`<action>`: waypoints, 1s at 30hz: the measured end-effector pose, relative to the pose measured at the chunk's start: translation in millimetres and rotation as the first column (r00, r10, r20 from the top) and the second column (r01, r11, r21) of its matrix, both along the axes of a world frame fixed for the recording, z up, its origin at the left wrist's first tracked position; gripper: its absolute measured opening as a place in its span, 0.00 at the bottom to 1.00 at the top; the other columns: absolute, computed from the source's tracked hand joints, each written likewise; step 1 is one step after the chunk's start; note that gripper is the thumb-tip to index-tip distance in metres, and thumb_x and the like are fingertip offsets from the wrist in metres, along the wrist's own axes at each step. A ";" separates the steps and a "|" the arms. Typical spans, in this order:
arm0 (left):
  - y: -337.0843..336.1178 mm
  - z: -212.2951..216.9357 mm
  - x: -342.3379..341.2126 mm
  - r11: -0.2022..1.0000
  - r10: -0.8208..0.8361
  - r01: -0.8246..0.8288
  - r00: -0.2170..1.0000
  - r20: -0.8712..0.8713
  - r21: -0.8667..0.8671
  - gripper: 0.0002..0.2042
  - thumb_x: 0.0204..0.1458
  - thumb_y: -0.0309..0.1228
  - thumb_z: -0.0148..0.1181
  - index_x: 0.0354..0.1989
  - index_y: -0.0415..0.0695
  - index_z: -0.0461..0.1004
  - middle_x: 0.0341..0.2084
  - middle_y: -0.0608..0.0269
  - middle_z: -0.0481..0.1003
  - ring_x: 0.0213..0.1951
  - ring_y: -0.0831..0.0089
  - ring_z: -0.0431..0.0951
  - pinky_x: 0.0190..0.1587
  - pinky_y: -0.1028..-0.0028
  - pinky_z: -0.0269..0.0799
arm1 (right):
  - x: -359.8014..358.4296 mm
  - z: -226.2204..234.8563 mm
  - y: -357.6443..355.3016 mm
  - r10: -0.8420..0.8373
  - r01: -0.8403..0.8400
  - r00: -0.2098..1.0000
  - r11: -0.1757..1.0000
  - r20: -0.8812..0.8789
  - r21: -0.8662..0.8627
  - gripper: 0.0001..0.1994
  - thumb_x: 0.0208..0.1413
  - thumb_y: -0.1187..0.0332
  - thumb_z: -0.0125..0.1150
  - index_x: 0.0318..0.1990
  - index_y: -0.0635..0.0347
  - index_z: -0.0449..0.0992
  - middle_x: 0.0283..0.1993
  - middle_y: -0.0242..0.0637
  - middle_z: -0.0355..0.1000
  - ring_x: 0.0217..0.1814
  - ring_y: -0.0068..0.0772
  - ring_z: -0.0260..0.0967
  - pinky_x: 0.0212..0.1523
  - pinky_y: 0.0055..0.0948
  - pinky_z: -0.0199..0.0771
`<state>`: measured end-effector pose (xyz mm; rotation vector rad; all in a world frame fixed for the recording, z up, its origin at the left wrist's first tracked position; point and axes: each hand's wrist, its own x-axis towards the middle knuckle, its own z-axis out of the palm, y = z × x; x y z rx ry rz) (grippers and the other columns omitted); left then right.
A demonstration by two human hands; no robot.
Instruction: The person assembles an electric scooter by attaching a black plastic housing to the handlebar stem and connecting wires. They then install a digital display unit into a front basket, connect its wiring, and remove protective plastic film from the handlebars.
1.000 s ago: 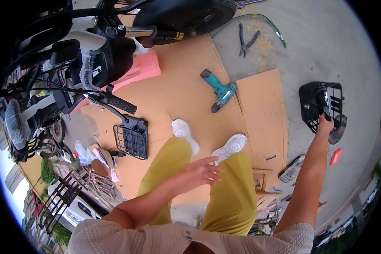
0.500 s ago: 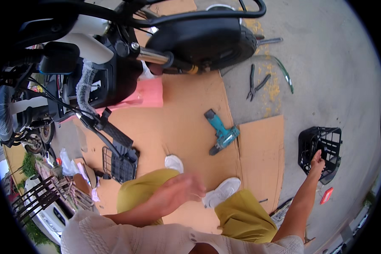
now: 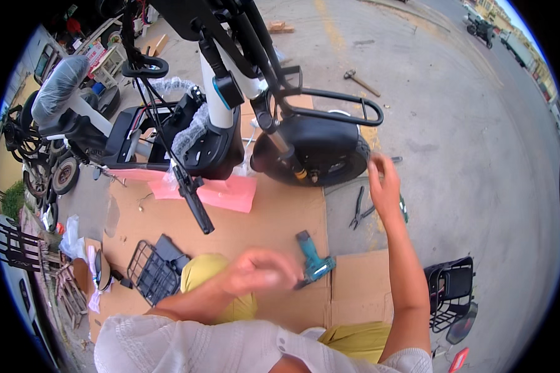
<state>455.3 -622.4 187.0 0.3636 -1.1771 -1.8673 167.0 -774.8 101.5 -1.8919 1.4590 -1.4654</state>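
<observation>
My right hand (image 3: 384,189) is stretched forward beside the black front wheel (image 3: 320,149) of a white-and-black electric bike. Its fingers are extended and nothing shows in them; I cannot tell whether they touch the tyre. Below that hand, pliers (image 3: 358,208) with dark handles lie on the ground, partly behind my forearm. My left hand (image 3: 264,271) hovers in front of my body, its fingers bent and smeared by motion. Just beyond it, a teal-and-black cordless drill (image 3: 314,261) lies on the cardboard (image 3: 230,233). The bike's handlebar grip (image 3: 196,208) juts toward me on the left.
A black basket (image 3: 451,289) stands on the pavement at right, near a red box (image 3: 458,359). A black rack (image 3: 155,273) lies at left on cardboard. Pink foam (image 3: 221,193) sits under the bike. A hammer (image 3: 362,82) lies farther off. Parked bikes (image 3: 40,168) stand left.
My right hand has moved from over the black basket forward and left to the front wheel. The view has tilted up, showing more of the bike and street. My left hand stays before me.
</observation>
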 end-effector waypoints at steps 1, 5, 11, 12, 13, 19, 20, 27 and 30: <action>-12.4 17.4 2.3 0.989 -0.035 0.035 0.999 -0.001 -0.146 0.18 0.60 0.43 0.50 0.33 0.39 0.76 0.24 0.58 0.73 0.28 0.66 0.72 0.47 0.59 0.68 | 15.3 23.6 -15.8 0.010 -0.027 0.993 0.990 -0.117 -0.141 0.10 0.57 0.75 0.54 0.45 0.66 0.72 0.42 0.46 0.72 0.43 0.45 0.70 0.45 0.34 0.70; -46.2 106.5 -5.3 0.937 -0.260 0.106 0.847 -0.463 -0.332 0.28 0.63 0.46 0.45 0.11 0.44 0.68 0.06 0.67 0.61 0.11 0.77 0.61 0.21 0.72 0.64 | 36.0 53.9 -77.3 -0.118 -0.090 0.899 0.893 -0.422 -0.442 0.10 0.55 0.67 0.57 0.42 0.62 0.73 0.40 0.44 0.72 0.45 0.49 0.68 0.45 0.42 0.67; -32.0 131.7 22.8 0.906 -0.179 0.424 0.411 -0.894 0.013 0.17 0.53 0.26 0.51 0.11 0.41 0.64 0.10 0.57 0.63 0.13 0.72 0.66 0.20 0.65 0.74 | 42.0 39.8 -96.4 -0.112 -0.095 0.820 0.940 -0.561 -0.327 0.12 0.57 0.60 0.55 0.33 0.61 0.74 0.34 0.45 0.71 0.42 0.50 0.67 0.46 0.45 0.65; -34.5 124.9 26.4 0.894 -0.189 0.447 0.387 -0.903 0.004 0.16 0.53 0.27 0.50 0.11 0.41 0.64 0.10 0.58 0.63 0.13 0.72 0.67 0.21 0.65 0.74 | 36.8 37.6 -91.1 -0.084 -0.093 0.815 0.957 -0.574 -0.273 0.12 0.57 0.60 0.55 0.34 0.61 0.74 0.34 0.45 0.71 0.42 0.50 0.66 0.46 0.45 0.64; -38.9 120.6 25.4 0.887 -0.201 0.463 0.371 -0.907 -0.008 0.16 0.53 0.27 0.50 0.12 0.41 0.64 0.10 0.58 0.63 0.13 0.72 0.67 0.22 0.65 0.74 | 29.8 36.7 -91.6 -0.063 -0.090 0.812 0.969 -0.581 -0.230 0.12 0.57 0.60 0.55 0.35 0.61 0.74 0.35 0.45 0.71 0.42 0.50 0.66 0.45 0.46 0.64; -52.0 106.8 43.5 0.870 -0.242 0.488 0.297 -0.924 -0.071 0.16 0.55 0.29 0.49 0.13 0.41 0.65 0.12 0.58 0.63 0.15 0.72 0.67 0.25 0.65 0.73 | 40.6 38.1 -93.8 -0.027 -0.089 0.864 0.975 -0.503 -0.204 0.12 0.56 0.61 0.57 0.36 0.62 0.75 0.35 0.45 0.72 0.43 0.49 0.66 0.44 0.43 0.65; -57.5 104.1 48.5 0.867 -0.251 0.491 0.285 -0.925 -0.083 0.16 0.55 0.29 0.49 0.14 0.41 0.65 0.12 0.58 0.63 0.16 0.72 0.67 0.26 0.65 0.73 | 42.2 37.9 -98.3 -0.048 -0.080 0.863 0.970 -0.503 -0.230 0.12 0.56 0.61 0.57 0.36 0.62 0.75 0.35 0.44 0.72 0.42 0.48 0.67 0.43 0.41 0.66; -68.0 97.1 81.6 0.879 -0.277 0.453 0.232 -0.932 -0.149 0.16 0.57 0.32 0.48 0.16 0.41 0.66 0.13 0.59 0.64 0.18 0.73 0.67 0.30 0.66 0.73 | 39.4 43.2 -86.5 -0.048 -0.019 0.840 0.993 -0.540 -0.118 0.12 0.58 0.62 0.56 0.39 0.63 0.76 0.37 0.43 0.72 0.43 0.45 0.68 0.46 0.37 0.67; -70.2 96.8 96.3 0.892 -0.289 0.417 0.230 -0.929 -0.175 0.16 0.58 0.33 0.48 0.17 0.41 0.66 0.14 0.60 0.64 0.19 0.73 0.67 0.32 0.66 0.73 | 49.6 51.4 -81.0 -0.025 0.006 0.895 0.999 -0.445 -0.045 0.12 0.59 0.63 0.56 0.40 0.64 0.76 0.39 0.44 0.72 0.45 0.42 0.69 0.48 0.35 0.67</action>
